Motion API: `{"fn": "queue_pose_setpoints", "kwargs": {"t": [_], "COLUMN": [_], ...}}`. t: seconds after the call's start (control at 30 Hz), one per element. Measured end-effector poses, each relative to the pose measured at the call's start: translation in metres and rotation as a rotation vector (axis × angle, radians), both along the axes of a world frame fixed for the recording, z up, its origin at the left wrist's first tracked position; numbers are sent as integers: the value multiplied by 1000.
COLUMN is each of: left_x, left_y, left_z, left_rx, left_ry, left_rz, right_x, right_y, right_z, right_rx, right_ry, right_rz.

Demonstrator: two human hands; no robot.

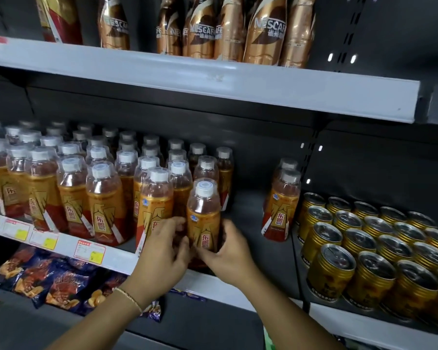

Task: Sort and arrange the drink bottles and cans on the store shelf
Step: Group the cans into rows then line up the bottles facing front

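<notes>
An orange-labelled drink bottle (204,215) with a white cap stands at the front of the middle shelf (116,258), at the right end of the bottle rows. My right hand (228,253) grips its lower part from the right. My left hand (162,251) curls round it from the left, fingers between it and the neighbouring bottle (156,208). Several rows of the same bottles (74,188) fill the shelf to the left. Two more bottles (281,205) stand apart to the right, beyond a gap.
Gold cans (364,248) with silver lids fill the shelf at the right. Copper-coloured coffee bottles (238,29) line the upper shelf (213,82). Dark blue snack packets (56,281) lie on the shelf below. Price tags (89,251) hang on the shelf edge.
</notes>
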State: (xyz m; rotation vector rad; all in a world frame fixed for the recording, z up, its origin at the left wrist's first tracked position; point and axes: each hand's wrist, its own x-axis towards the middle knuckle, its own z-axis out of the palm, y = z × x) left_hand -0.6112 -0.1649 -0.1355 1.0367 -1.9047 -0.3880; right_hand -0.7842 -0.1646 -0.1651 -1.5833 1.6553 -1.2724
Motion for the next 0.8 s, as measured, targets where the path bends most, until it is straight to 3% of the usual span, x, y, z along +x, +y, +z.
{"fn": "queue_pose_setpoints", "kwargs": {"t": [0.17,0.27,0.37,0.5,0.8], "left_x": [-24,-48,-77,-113,-143], "left_y": [-6,-9,-11,-16,-29], "left_z": [-2,-2,-6,-10,-26], "left_rx": [198,251,164,117,133], "left_ry": [-9,-29,-110,-63,45], "left_rz": [-364,-476,-442,-424,-404], "right_x": [-44,-63,-73,-79,-76], "right_y": [41,63,77,81,69], "right_z": [0,4,7,5,1], "right_rx": [23,58,63,89,98], "right_ry": [96,144,194,299,252], "right_rz": [-137,-169,-238,-393,-543]}}
